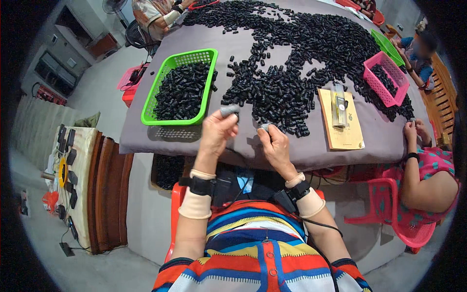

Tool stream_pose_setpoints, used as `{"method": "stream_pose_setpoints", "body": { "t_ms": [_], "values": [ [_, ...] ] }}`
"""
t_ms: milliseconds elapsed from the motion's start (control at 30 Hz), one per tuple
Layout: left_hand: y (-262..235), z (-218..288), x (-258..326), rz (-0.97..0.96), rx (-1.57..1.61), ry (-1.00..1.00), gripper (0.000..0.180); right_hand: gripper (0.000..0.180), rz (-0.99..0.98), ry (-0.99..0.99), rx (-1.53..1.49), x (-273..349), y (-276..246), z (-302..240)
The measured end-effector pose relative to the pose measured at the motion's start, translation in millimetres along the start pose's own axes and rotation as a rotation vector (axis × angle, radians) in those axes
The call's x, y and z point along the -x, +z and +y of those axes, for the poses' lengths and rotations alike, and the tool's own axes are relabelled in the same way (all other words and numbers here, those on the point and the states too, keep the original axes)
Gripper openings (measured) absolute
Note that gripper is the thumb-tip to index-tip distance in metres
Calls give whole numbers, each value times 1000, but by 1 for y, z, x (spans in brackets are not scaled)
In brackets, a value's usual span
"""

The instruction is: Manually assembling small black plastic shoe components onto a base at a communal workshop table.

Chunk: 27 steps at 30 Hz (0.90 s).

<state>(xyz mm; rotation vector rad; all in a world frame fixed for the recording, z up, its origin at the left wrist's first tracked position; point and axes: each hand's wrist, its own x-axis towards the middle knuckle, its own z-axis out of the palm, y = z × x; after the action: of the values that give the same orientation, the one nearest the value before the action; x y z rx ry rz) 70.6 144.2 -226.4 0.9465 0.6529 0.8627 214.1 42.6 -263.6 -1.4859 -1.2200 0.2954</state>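
My left hand [217, 134] is raised over the near edge of the table, beside the green basket [212, 92]. Its fingers are pinched, a grey fingertip cover [228, 111] on one of them, and a small dark piece shows at the fingertips. My right hand [277, 148] is a little lower and to the right, its fingers closed and another grey cover [264, 127] at the tip. What it holds, if anything, is hidden. Just beyond both hands lies a heap of small black cylindrical parts [277, 90]. More of these parts fill the green basket.
The grey-covered table [160, 138] carries a yellow pad [348, 134] with a clear plastic case [339, 109] on it. A pink basket [400, 92] stands at the right. Co-workers sit around, one near the right corner [430, 185]. Dark cables hang from my wrist bands.
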Motion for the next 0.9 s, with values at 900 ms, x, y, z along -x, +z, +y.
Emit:
{"method": "stream_pose_setpoints", "body": {
  "t_ms": [900],
  "values": [
    [126, 172, 174, -607, 189, 1009, 10, 22, -36, -50, 36, 0, 1, -1]
  ]
}}
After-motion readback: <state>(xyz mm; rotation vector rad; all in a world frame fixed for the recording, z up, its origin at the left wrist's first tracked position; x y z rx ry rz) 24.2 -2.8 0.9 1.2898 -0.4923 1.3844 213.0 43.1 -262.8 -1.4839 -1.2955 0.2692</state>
